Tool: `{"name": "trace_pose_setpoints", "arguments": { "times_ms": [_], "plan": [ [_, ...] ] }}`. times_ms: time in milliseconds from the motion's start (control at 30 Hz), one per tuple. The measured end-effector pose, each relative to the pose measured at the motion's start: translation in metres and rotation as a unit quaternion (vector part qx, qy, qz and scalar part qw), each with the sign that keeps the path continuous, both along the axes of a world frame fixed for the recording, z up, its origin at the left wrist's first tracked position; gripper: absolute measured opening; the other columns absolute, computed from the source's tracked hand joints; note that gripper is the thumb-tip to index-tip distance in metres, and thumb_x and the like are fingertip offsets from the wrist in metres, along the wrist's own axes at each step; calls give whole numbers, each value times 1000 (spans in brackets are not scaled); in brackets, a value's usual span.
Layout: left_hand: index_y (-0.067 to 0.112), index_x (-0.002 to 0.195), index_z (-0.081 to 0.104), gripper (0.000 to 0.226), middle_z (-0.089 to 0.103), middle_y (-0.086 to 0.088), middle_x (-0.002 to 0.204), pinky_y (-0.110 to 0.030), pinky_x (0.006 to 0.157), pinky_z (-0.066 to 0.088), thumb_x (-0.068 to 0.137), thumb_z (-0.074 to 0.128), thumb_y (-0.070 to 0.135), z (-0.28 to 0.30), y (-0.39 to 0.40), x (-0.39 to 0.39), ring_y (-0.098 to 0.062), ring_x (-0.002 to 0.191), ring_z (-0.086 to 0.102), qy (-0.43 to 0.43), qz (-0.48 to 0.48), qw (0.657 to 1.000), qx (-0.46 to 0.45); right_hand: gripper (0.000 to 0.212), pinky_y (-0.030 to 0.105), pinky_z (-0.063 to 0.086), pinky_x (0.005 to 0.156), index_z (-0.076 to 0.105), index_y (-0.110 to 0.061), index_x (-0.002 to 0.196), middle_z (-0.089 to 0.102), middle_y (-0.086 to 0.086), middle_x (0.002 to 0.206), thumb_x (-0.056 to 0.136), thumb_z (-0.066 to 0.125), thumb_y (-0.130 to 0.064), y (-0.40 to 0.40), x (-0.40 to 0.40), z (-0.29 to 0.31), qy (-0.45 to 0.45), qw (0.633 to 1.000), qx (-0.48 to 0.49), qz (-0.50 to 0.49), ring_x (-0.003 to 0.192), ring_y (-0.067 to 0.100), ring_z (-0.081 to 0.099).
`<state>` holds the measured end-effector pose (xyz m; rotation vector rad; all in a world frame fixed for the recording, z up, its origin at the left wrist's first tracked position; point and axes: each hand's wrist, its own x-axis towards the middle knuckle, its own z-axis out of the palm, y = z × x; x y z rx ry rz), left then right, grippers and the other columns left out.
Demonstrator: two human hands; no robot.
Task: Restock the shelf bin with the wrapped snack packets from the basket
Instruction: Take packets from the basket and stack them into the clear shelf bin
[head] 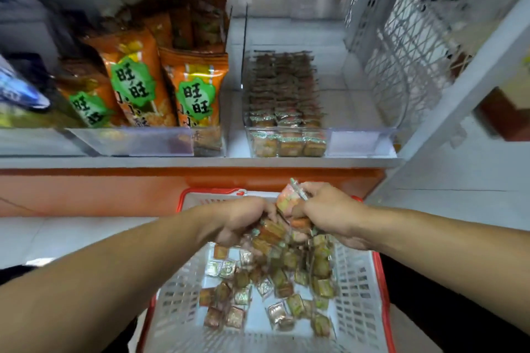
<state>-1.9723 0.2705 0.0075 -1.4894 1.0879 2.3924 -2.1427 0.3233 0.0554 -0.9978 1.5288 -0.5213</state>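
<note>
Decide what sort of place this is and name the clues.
Most likely a small shop aisle: a shelf with clear bins of packaged snacks, orange snack bags, and a red-rimmed shopping basket of wrapped packets.

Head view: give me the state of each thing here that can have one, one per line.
Left hand: curled around small wrapped snack packets above the basket.
Right hand: pinching a packet, raised.
Basket: partly filled with loose packets.
Clear shelf bin: partly stocked, rows on its left side, right side bare.
Orange snack bags: standing upright in the neighbouring bin.
</note>
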Motion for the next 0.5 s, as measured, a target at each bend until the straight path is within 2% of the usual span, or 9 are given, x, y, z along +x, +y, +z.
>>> {"name": "trace_pose_setpoints", "arguments": {
  "times_ms": [67, 100, 167, 233, 300, 333, 400, 433, 500],
  "plan": [
    [12, 98, 74, 24, 70, -14, 102, -33, 61, 55, 86, 59, 26, 37, 2, -4, -22, 69, 63, 29, 26, 999, -18, 19, 28, 55, 51, 70, -15, 102, 75, 16, 90, 89, 66, -1, 5, -1, 34, -6, 996, -89, -2, 68, 17, 69],
    [13, 94, 75, 29, 70, -11, 96, -31, 60, 52, 90, 59, 37, 55, 2, -3, -20, 65, 61, 52, 39, 998, -25, 21, 24, 56, 57, 71, -21, 103, 75, 7, 90, 89, 68, -6, 6, -4, 49, 30, 985, -168, 10, 72, 10, 70],
    [13, 88, 76, 59, 70, -4, 78, -25, 55, 48, 93, 50, 65, 88, 1, 2, -18, 59, 60, 95, 54, 993, -49, 31, 20, 55, 78, 74, -36, 107, 70, -10, 100, 88, 70, -11, 3, -13, 71, 113, 937, -327, 39, 93, 2, 67],
    [11, 94, 76, 79, 69, -7, 81, -32, 68, 50, 84, 46, 84, 112, -1, 9, -21, 69, 63, 137, 88, 984, -72, 42, 22, 51, 91, 73, -40, 116, 57, -19, 110, 91, 66, -7, 0, -17, 80, 142, 902, -403, 63, 109, 5, 60],
    [14, 101, 78, 73, 73, -8, 92, -41, 84, 52, 83, 55, 80, 127, -5, 14, -21, 80, 69, 194, 121, 967, -114, 48, 32, 51, 98, 67, -41, 127, 51, -20, 117, 94, 63, -7, -6, -17, 81, 143, 890, -424, 84, 117, 8, 57],
    [17, 105, 79, 61, 75, -7, 99, -38, 85, 56, 86, 59, 72, 131, -7, 15, -18, 83, 72, 217, 126, 957, -144, 50, 36, 51, 99, 63, -42, 132, 50, -20, 119, 95, 62, -9, -9, -15, 81, 135, 891, -422, 94, 119, 9, 56],
    [21, 113, 78, 42, 76, -6, 103, -33, 77, 58, 91, 63, 53, 133, -13, 14, -16, 84, 72, 233, 118, 938, -228, 50, 34, 52, 98, 60, -39, 136, 52, -17, 120, 94, 59, -12, -16, -16, 81, 84, 902, -408, 112, 115, 12, 58],
    [19, 111, 78, 36, 74, -5, 96, -33, 70, 54, 92, 66, 47, 134, -16, 14, -16, 78, 69, 233, 118, 929, -263, 52, 32, 53, 91, 61, -39, 136, 55, -11, 118, 93, 57, -11, -19, -17, 82, 40, 912, -392, 112, 105, 15, 62],
    [16, 102, 77, 30, 60, -5, 77, -33, 63, 42, 88, 74, 42, 132, -22, 15, -16, 64, 56, 228, 131, 919, -296, 55, 34, 50, 70, 63, -44, 131, 58, 11, 110, 92, 57, -6, -23, -23, 86, -64, 933, -345, 73, 82, 36, 61]
  ]
}}
